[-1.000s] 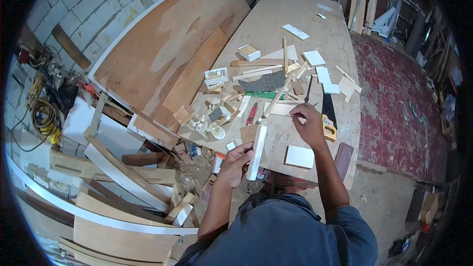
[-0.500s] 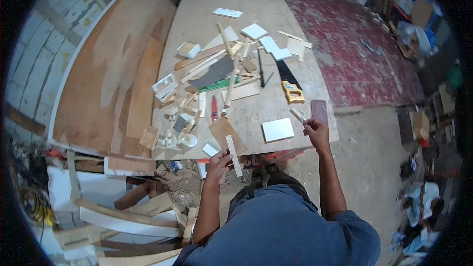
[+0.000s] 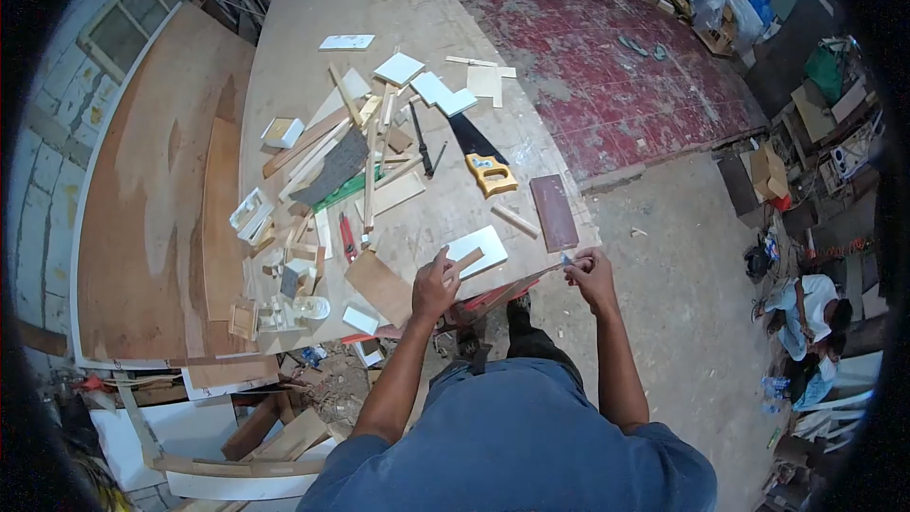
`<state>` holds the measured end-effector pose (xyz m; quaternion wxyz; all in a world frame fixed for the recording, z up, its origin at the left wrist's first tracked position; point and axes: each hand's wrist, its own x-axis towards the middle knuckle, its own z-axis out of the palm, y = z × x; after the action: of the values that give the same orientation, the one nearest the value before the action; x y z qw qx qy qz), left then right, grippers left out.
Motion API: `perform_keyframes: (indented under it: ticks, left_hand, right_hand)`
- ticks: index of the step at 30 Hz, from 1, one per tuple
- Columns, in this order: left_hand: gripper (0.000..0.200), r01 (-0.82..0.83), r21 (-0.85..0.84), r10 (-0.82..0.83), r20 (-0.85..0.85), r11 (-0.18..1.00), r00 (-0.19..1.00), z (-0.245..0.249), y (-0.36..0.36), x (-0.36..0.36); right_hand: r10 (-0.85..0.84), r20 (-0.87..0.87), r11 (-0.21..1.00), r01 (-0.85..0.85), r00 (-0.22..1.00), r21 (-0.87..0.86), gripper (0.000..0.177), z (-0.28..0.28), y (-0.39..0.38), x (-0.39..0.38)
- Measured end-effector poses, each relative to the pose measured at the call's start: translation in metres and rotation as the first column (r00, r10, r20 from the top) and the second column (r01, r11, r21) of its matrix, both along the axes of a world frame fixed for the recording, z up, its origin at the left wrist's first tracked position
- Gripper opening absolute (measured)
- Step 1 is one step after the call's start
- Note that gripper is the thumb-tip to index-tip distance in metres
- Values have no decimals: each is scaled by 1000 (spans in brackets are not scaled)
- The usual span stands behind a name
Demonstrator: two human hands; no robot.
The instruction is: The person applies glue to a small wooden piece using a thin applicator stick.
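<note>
My left hand (image 3: 436, 283) is closed on a short wood strip (image 3: 466, 262), above a white rectangular panel (image 3: 480, 252) near the table's front edge. At the table's front right corner, my right hand (image 3: 593, 277) pinches a small, pale bluish piece (image 3: 567, 259) too small to make out. A light wood stick (image 3: 516, 221) lies between the panel and a dark reddish block (image 3: 554, 213). The yellow-handled saw (image 3: 490, 173) rests behind the stick. Left of the panel is a thin brown sheet (image 3: 381, 284), with a small white piece (image 3: 360, 320) beside it.
A pile of wood offcuts (image 3: 332, 166) covers the table's middle left, with a red cutter (image 3: 347, 237) beside it. A large wood board (image 3: 152, 190) leans at the left. Two people (image 3: 806, 318) are low at the far right, near stacked scrap.
The view has shifted right. My left hand has moved over the white panel, now with a shorter, browner strip. A light stick now lies on the table where none lay before.
</note>
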<state>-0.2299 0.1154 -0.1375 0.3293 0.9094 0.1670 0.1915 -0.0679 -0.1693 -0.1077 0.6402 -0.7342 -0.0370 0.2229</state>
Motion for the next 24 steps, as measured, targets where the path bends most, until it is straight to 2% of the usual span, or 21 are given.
perform_keyframes:
  ticks: [2,4,5,6,8,10,11,12,14,16,18,19,21,22,24]
  left_hand:
    - [57,29,30,-29,-19,999,999,-9,-3,14]
    - [62,51,60,-49,-42,997,998,-15,-5,29]
    - [65,59,74,-55,-57,996,997,-18,-7,35]
    - [68,64,87,-58,-73,994,996,-21,-9,39]
    - [70,63,86,-54,-94,994,994,-27,-11,49]
    - [73,61,85,-51,-122,994,991,-29,-16,53]
    - [73,48,107,-35,-120,993,992,-31,-20,55]
    - [73,36,130,-21,-114,991,993,-30,-23,59]
    - [74,2,127,18,-155,992,988,-27,-31,62]
    - [74,-40,120,62,-190,992,980,-29,-37,63]
    - [74,-47,94,62,-162,994,985,-29,-37,63]
    - [74,-61,93,75,-164,994,984,-28,-38,62]
    - [73,-73,83,88,-185,994,979,-26,-40,63]
    - [73,-77,81,91,-188,994,978,-25,-38,64]
    - [72,-53,53,61,-173,997,983,-25,-35,64]
  right_hand:
    - [-47,-15,999,47,999,12,16,4,4,10]
    - [17,15,1000,-17,1000,23,10,-7,6,29]
    - [100,45,994,-98,994,-42,8,-14,8,38]
    - [187,69,978,-179,980,-107,9,-20,12,45]
    - [222,21,970,-218,975,-111,14,-34,23,58]
    - [308,101,945,-292,946,-145,16,-53,36,68]
    - [400,217,899,-336,890,-281,18,-62,41,75]
    - [411,207,895,-350,888,-278,18,-63,49,80]
    - [452,343,891,-395,824,-224,19,-64,64,85]
    - [497,344,868,-447,797,-218,17,-66,75,89]
    - [473,266,878,-475,840,-65,17,-70,88,93]
    - [485,264,871,-487,834,-64,17,-73,93,94]
    - [503,93,864,-503,859,-32,18,-75,101,94]
    - [507,90,862,-506,857,-31,18,-75,106,93]
    - [513,245,855,-515,823,-59,20,-76,111,88]
